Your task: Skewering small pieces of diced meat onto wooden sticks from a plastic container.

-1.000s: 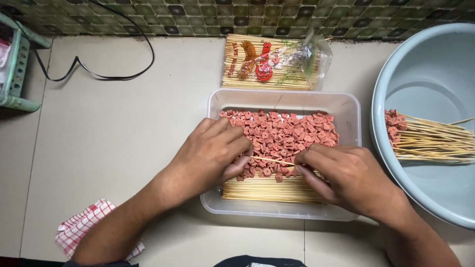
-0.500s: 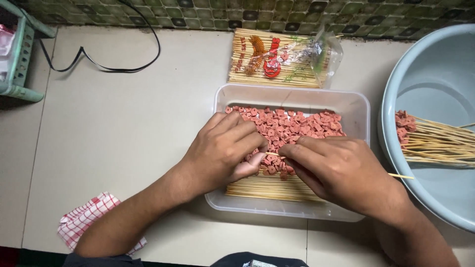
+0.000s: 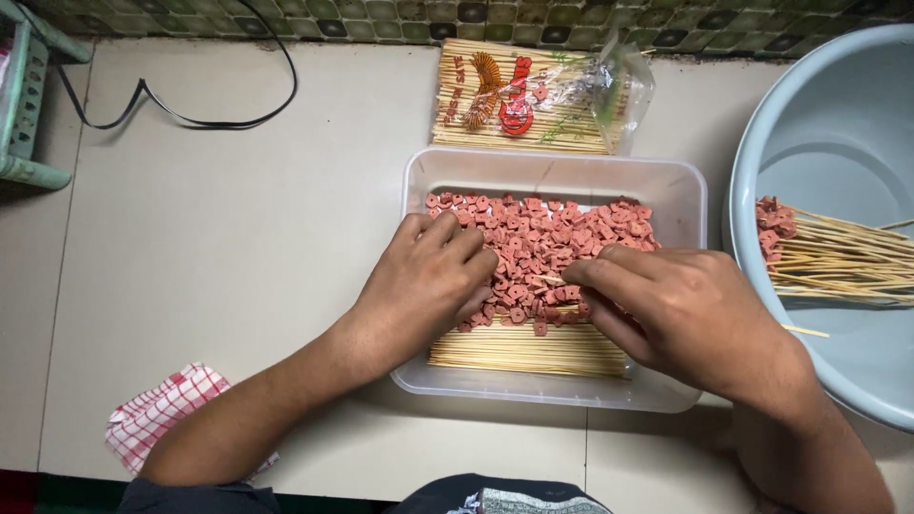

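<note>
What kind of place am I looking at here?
Likely a home or small food-prep spot, working on a tiled floor: a clear plastic tub of pink sausage pieces and bamboo skewers, plus a pale blue basin holding finished skewers.

- The clear tub [image 3: 685, 190] sits on the tabletop [image 3: 238, 238], and both hands reach into it.
- The left hand [image 3: 428, 281] and the right hand [image 3: 681, 309] meet over the sausage pieces [image 3: 552, 238], fingertips close together.
- The pieces lie in the tub under and beyond the two grips.
- A row of bare skewers [image 3: 524, 352] lies in the tub on the near side of the grips.
- The skewer packet [image 3: 533, 100] lies beyond the tub, against the wall.
- The basin [image 3: 819, 143] stands right of the right grip, loaded skewers [image 3: 828, 262] inside it.
- The checked cloth [image 3: 167, 414] lies left of the left forearm, at the near edge.
- A cable [image 3: 181, 119] runs far left, beyond the left grip.
</note>
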